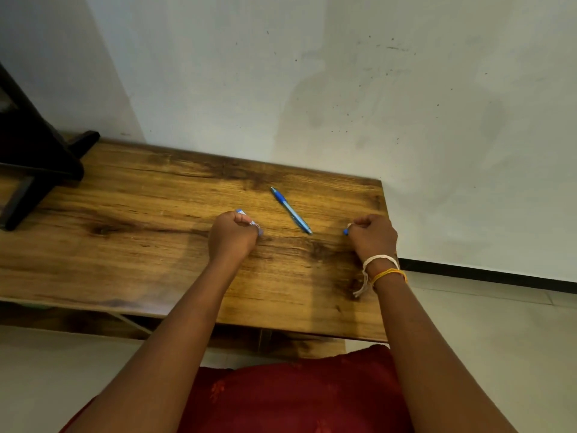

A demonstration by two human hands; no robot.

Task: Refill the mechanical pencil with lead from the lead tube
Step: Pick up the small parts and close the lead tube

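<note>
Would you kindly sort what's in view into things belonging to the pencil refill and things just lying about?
For the job: blue mechanical pencil; small clear-and-blue lead tube in left hand; small blue piece in right hand.
Just there: dark wooden stand; wooden table.

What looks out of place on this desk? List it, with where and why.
Nothing is spilled or damaged. The blue mechanical pencil lies diagonally on the wooden table, untouched between the hands. The left hand grips the lead tube; the right hand pinches a small blue piece, possibly a cap.
</note>
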